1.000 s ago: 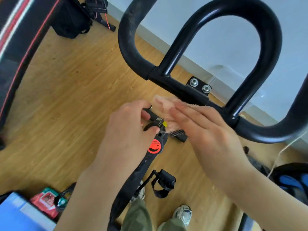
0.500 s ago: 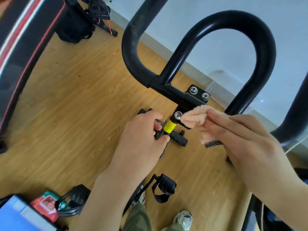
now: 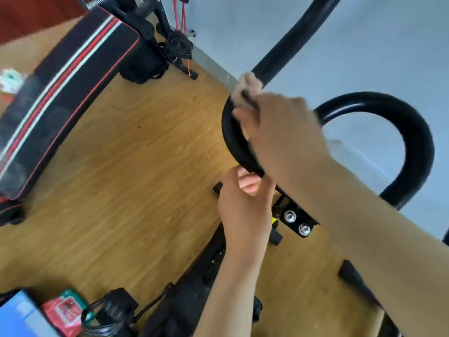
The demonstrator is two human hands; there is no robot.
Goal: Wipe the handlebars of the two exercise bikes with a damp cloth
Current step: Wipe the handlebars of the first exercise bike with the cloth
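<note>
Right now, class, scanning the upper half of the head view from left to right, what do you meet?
Striped bench pad → black bag → cloth → right hand → handlebar loop.

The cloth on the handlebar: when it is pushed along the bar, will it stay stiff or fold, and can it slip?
Probably floppy: the cloth bunches unevenly against the handlebar under the right hand. Likely light, as that hand alone holds it. Its fuzzy surface should drag on the bar rather than slip.
</note>
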